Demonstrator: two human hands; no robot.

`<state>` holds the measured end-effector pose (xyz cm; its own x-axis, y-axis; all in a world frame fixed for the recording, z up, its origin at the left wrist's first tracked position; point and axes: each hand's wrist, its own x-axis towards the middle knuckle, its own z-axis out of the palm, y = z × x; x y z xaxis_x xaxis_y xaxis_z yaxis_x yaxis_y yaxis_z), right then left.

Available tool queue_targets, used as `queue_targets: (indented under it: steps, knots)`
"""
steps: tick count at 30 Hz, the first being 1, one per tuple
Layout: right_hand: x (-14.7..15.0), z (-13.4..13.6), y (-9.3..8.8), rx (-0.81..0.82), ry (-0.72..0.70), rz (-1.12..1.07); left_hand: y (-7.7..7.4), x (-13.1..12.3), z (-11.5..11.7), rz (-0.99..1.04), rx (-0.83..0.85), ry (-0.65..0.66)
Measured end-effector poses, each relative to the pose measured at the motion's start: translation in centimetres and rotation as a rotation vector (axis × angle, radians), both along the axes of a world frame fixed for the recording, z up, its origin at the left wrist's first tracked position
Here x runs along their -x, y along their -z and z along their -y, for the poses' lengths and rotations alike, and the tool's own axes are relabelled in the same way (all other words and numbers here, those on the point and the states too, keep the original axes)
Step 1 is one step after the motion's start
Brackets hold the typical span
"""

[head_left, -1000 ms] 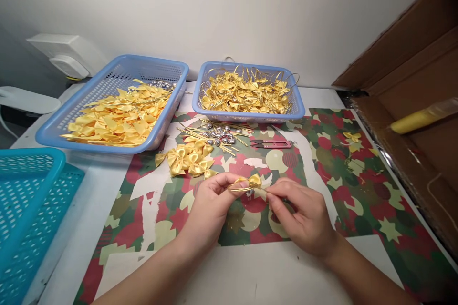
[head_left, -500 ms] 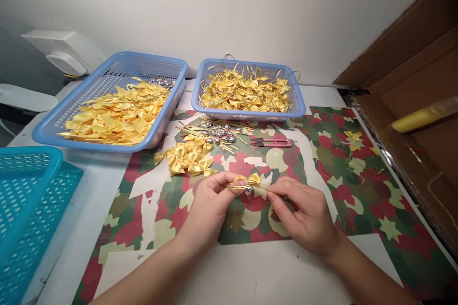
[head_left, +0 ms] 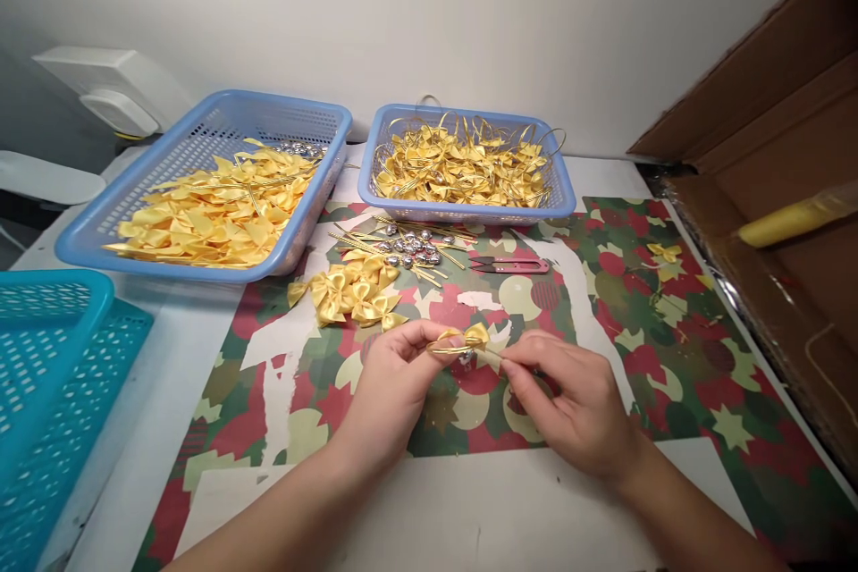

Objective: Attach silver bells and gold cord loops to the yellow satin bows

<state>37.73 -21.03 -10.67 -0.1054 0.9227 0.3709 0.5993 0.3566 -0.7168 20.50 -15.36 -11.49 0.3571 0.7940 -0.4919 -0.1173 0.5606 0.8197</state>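
Observation:
My left hand [head_left: 402,371] pinches a yellow ribbon bow [head_left: 476,336] between thumb and forefinger, with loops of gold cord beside it. A small silver bell [head_left: 466,357] hangs just under the bow, partly hidden. From the bow a thin gold cord [head_left: 494,354] runs to the right, and the thumb and fingertips of my right hand [head_left: 569,393] are closed on its end. Beyond my left hand lies a small heap of yellow bows [head_left: 355,290]. Silver bells [head_left: 410,246] and short gold cords [head_left: 355,241] are scattered behind that heap.
Pink thread snips [head_left: 510,265] lie behind my hands. A blue basket [head_left: 281,261] of yellow bows stands back left; another blue basket [head_left: 469,213] holds bows with looped cords. A teal basket [head_left: 87,375] is at the left edge, a cardboard box [head_left: 757,143] at the right.
Both hands keep almost the same place and grip. The camera view has shifted slightly; the bell shows a little less under the bow.

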Motion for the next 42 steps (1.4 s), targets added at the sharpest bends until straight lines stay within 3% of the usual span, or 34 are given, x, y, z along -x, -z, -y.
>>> queue_targets:
  steps: [42]
  knots:
    - [-0.12, -0.13, -0.31, -0.004, -0.009, 0.006, -0.06, -0.05, 0.15, 0.051, 0.048, 0.017]
